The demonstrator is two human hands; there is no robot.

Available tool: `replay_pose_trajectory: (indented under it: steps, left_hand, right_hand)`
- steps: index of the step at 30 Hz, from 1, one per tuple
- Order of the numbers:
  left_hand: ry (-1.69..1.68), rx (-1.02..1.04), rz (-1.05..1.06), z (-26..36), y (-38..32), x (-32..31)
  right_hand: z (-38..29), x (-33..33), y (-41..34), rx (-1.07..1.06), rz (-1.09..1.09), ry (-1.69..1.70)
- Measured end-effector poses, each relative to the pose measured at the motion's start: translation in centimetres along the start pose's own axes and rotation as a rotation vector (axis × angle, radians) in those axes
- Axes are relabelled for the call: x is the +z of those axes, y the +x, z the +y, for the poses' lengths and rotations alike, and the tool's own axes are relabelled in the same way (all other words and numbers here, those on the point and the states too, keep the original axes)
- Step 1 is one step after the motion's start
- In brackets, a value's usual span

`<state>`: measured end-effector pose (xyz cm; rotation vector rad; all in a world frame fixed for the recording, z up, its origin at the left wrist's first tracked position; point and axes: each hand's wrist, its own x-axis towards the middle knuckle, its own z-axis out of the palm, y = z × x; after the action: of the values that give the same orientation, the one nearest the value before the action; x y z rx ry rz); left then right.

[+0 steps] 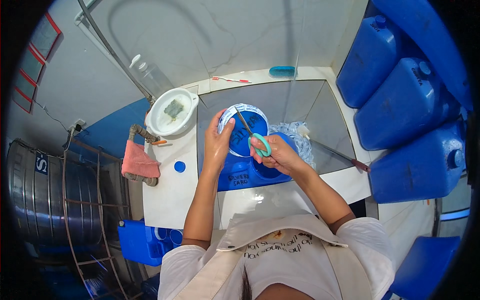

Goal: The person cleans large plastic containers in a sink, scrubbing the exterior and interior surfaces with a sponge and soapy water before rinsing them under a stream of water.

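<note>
In the head view, my left hand (217,138) grips the rim of a round blue plastic lid (240,131) that bears handwriting. A white printed seal band (258,110) runs around its edge. The teal handles of a pair of scissors (244,122) are in my right hand (279,153). Their blades point up and left across the lid, with the tips at the band; whether they touch it I cannot tell. Below both hands, a blue plastic water container (228,178) stands in the tiled sink (324,108), its round opening partly hidden by my right hand.
Crumpled printed bands (305,150) and a long-handled brush (330,150) lie right of the container. A white basin (154,119) with a scouring pad, a blue cap (180,166) and a tap (144,133) are at left. A toothbrush (230,79) lies behind. Several blue jugs (397,112) line the right.
</note>
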<state>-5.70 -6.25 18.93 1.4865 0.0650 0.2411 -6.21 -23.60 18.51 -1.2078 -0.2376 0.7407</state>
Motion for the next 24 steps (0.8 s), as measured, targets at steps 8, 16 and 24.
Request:
replay_pose_trajectory:
  steps: [8,16,24]
  left_hand:
    - [0.011,0.021,0.076,0.1,-0.2,-0.1]
    - [0.109,0.052,0.152,-0.8,-0.3,-0.8]
    - [0.093,0.067,0.209,-1.2,-0.5,-0.9]
  right_hand:
    - [-1.1,1.7,0.7,0.065,0.028,-0.023]
    - [0.5,1.4,2.1,-0.051,0.153,-0.264]
    - [0.7,1.8,2.0,0.023,0.173,-0.156]
